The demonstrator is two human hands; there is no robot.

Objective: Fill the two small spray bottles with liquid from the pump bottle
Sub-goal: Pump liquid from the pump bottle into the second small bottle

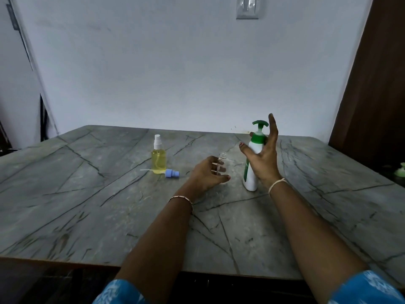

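A white pump bottle (252, 172) with a green pump head stands tilted on the table. My right hand (264, 159) is wrapped round its upper body, index finger raised straight beside the pump head. My left hand (208, 172) grips a small clear spray bottle (223, 157) with its neck uncapped, just left of the pump bottle. Its blue spray cap (172, 173) with a white tube lies on the table. A second small spray bottle (158, 157) holds yellow liquid and stands capped with a white sprayer at the centre left.
The grey marble table (87, 205) runs to a white wall behind. A brown wooden panel (377, 84) rises at the right. A small green object (401, 170) sits at the table's far right edge.
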